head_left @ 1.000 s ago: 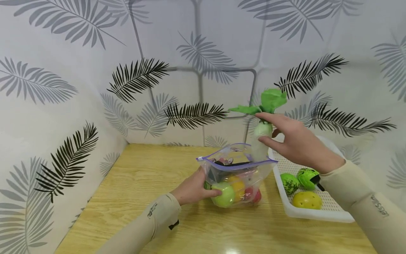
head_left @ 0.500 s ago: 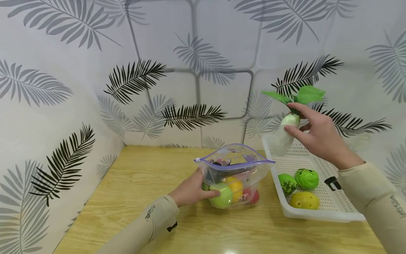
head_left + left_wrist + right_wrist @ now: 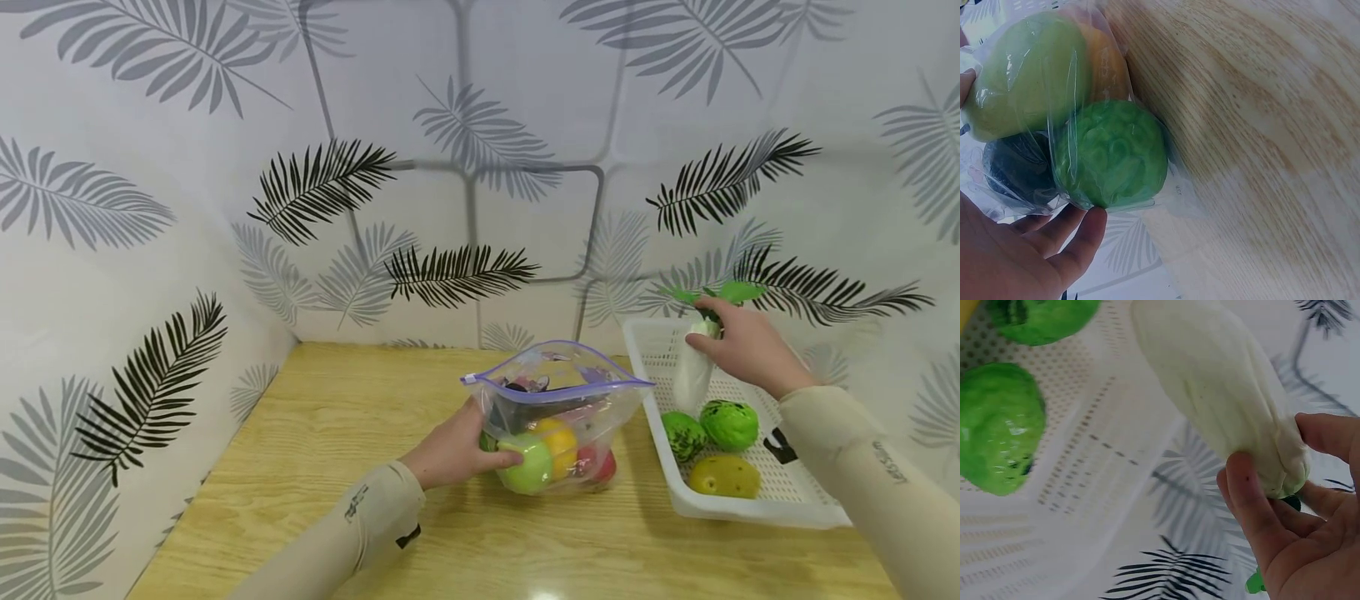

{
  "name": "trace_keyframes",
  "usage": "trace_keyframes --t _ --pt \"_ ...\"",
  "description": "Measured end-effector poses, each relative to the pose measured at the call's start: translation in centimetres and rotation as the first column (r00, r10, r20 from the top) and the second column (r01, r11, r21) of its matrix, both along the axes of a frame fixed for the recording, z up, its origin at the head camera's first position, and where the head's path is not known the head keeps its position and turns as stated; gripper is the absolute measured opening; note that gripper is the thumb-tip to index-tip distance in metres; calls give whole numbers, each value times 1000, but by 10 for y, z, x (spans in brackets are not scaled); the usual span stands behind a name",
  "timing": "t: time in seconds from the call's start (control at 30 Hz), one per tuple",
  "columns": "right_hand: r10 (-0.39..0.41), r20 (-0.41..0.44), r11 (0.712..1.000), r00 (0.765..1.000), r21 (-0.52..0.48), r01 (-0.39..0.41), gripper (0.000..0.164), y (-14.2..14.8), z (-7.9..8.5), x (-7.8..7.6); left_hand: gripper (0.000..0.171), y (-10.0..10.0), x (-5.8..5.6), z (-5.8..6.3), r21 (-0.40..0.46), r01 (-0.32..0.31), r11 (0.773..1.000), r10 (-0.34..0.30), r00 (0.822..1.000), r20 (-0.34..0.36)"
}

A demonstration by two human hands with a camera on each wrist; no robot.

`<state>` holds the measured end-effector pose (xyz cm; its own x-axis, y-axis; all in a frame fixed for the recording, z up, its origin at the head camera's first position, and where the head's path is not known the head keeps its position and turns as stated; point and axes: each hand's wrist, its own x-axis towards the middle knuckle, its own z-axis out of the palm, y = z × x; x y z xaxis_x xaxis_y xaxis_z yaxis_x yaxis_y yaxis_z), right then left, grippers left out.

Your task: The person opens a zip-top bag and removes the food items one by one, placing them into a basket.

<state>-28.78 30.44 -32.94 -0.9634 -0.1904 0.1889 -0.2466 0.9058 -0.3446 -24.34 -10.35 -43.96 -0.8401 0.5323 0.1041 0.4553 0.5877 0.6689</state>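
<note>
My right hand (image 3: 738,342) pinches a white radish (image 3: 692,379) with green leaves near its leafy end. The radish hangs root-down over the back left part of the white basket (image 3: 750,510). In the right wrist view, fingers and thumb close around the pale radish (image 3: 1210,369). My left hand (image 3: 453,446) grips the left side of a clear zip-top bag (image 3: 611,408), thumb in front. The bag's purple-edged mouth gapes. Inside are a light green fruit (image 3: 527,465), an orange one (image 3: 557,446), a red one (image 3: 596,465), a bumpy green one (image 3: 1113,153) and a dark one (image 3: 1019,169).
In the basket lie two green fruits with dark markings, one at the left (image 3: 684,436) and another (image 3: 729,425) beside it, with a yellow one (image 3: 723,477) in front. The wooden table (image 3: 360,392) meets a leaf-patterned backdrop (image 3: 435,208) behind.
My right hand has carried the radish from the bag's mouth rightward, then lowered it over the basket. My left hand and the bag have stayed in place.
</note>
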Motion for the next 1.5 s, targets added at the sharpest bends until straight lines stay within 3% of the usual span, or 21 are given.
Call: trace_keyframes --t 0.3,0.5,0.73,0.9,1.03,1.17,1.27,1.33,1.43,1.5 --pt "4 188 999 982 -35 3 52 5 -35 -24 98 0 2 0 28 11 1000 -10 1000 -15" --pt "11 282 1000 959 -9 -9 54 13 -48 -29 92 2 3 -2 16 8 1000 -8 1000 -21" --pt "-9 366 1000 931 29 -2 57 20 -51 -24 95 3 4 -1 -5 4 1000 -4 1000 -26" --pt "-23 277 996 961 94 -3 51 14 -44 -14 100 3 4 0 -18 5 1000 -5 1000 -24" --pt "1 116 989 993 144 -18 43 -7 -28 -3 98 2 3 0 -1 17 1000 -17 999 -40" --pt "57 -58 988 997 145 -48 33 -42 -3 13 95 1 3 0 1 17 1000 -17 999 -35" --pt "167 -198 982 966 124 -144 25 -71 11 25 94 1 3 1 1 10 1000 -10 999 -35" --pt "278 -261 960 925 109 -258 20 -88 18 32 96 1 3 2 10 10 1000 -10 999 -36" --pt "448 -279 894 849 109 -436 18 -110 23 38 99 1 3 3 23 7 1000 -6 1000 -22" --pt "531 -266 847 805 140 -512 17 -123 23 41 99 1 2 3 34 12 999 -11 1000 -8"
